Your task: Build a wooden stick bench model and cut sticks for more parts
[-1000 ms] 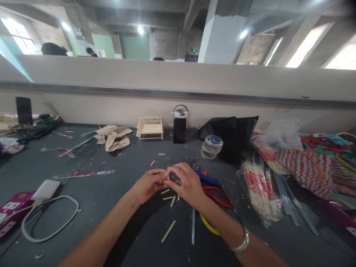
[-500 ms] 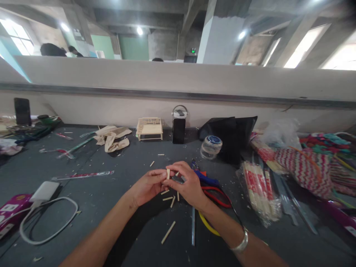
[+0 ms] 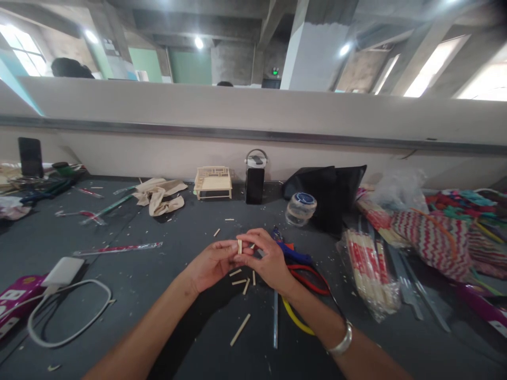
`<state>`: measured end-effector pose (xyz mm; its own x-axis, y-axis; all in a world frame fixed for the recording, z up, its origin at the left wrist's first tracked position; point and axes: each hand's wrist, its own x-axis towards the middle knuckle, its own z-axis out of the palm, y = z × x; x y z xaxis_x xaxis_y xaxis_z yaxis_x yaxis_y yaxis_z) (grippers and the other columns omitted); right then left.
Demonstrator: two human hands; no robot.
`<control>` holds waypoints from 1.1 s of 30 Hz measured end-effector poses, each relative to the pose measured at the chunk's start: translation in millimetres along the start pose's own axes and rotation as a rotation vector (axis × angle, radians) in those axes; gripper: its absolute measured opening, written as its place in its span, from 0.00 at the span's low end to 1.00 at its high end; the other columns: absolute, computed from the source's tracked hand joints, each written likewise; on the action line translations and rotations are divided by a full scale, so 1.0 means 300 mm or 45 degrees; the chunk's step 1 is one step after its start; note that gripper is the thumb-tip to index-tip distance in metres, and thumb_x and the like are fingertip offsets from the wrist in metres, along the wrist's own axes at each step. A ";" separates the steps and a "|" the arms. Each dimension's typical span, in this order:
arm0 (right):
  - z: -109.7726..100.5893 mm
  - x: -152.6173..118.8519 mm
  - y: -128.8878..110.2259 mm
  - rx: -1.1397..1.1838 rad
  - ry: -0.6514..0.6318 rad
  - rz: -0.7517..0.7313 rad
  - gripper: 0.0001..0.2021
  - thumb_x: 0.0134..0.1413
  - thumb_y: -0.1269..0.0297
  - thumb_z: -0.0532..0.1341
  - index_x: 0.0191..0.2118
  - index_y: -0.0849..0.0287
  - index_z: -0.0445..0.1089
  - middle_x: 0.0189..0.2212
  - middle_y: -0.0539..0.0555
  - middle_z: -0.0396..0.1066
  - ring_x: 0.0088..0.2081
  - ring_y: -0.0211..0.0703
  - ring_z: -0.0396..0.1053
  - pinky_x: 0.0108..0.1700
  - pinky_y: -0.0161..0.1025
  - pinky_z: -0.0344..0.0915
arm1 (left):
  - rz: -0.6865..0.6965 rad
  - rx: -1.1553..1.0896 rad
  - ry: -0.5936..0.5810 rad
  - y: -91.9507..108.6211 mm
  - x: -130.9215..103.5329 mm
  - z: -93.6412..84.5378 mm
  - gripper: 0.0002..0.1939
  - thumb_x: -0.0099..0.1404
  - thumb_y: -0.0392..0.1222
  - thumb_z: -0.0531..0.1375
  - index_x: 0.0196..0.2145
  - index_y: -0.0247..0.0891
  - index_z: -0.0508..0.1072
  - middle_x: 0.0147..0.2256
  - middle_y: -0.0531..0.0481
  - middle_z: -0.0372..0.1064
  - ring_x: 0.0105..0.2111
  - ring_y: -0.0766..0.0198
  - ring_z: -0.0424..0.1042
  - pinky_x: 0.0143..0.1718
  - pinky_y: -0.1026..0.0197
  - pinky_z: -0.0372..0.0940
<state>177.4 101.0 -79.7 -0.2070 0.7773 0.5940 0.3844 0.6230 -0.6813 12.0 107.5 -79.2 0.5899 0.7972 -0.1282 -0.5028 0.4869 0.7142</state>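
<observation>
Between the fingertips of my left hand point(image 3: 212, 262) and my right hand point(image 3: 266, 257), short pale wooden sticks point(image 3: 240, 246) are pinched upright, side by side; there seem to be two. Both hands are closed on them, above the dark table. Below lie several loose cut sticks point(image 3: 239, 282), and a longer wooden stick point(image 3: 240, 330) rests nearer to me. Beside my right hand are blue-handled pliers point(image 3: 297, 254), partly covered, and a tool with a red handle point(image 3: 311, 279) and a yellow handle point(image 3: 297, 319) under my right forearm.
A miniature wooden daybed point(image 3: 213, 183) stands at the back beside a phone point(image 3: 255, 186). Right of these are a clear jar point(image 3: 301, 209) and a bag of wooden chopsticks point(image 3: 370, 272). A metal ruler-like strip point(image 3: 275, 322) lies in front. At left, a white charger point(image 3: 65, 272) trails a cable.
My hands stay almost in place, still pinching the sticks. The sticks' grip shifts only slightly. Nothing on the table has visibly moved.
</observation>
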 end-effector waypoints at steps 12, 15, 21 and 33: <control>0.005 -0.007 0.004 -0.112 0.009 -0.022 0.18 0.44 0.62 0.69 0.45 0.49 0.71 0.38 0.52 0.67 0.42 0.44 0.66 0.45 0.42 0.65 | 0.084 0.020 0.038 -0.017 0.014 0.002 0.06 0.56 0.35 0.65 0.32 0.29 0.78 0.31 0.45 0.75 0.28 0.71 0.69 0.38 0.67 0.62; 0.000 -0.003 -0.003 -0.073 0.030 -0.012 0.18 0.43 0.64 0.70 0.43 0.50 0.72 0.38 0.51 0.68 0.42 0.44 0.66 0.45 0.42 0.65 | 0.068 0.006 0.015 -0.016 0.011 -0.002 0.06 0.57 0.35 0.64 0.34 0.31 0.78 0.32 0.46 0.75 0.31 0.69 0.69 0.41 0.64 0.62; -0.008 0.003 -0.013 0.062 0.047 -0.009 0.16 0.44 0.64 0.69 0.42 0.51 0.73 0.39 0.52 0.67 0.42 0.43 0.67 0.46 0.41 0.64 | 0.027 0.005 -0.018 -0.015 0.003 -0.017 0.07 0.58 0.35 0.64 0.36 0.31 0.78 0.35 0.46 0.73 0.31 0.69 0.68 0.41 0.62 0.62; -0.012 0.006 -0.013 0.033 -0.046 -0.015 0.16 0.46 0.62 0.68 0.43 0.52 0.71 0.38 0.52 0.69 0.42 0.43 0.67 0.45 0.41 0.64 | 0.055 0.082 -0.044 -0.008 0.001 0.006 0.07 0.57 0.39 0.65 0.29 0.30 0.76 0.27 0.50 0.65 0.28 0.70 0.62 0.35 0.65 0.59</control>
<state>178.8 99.7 -74.4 -0.2443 0.7722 0.5865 0.3585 0.6339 -0.6853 14.4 106.0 -79.7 0.5904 0.8038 -0.0732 -0.4874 0.4274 0.7614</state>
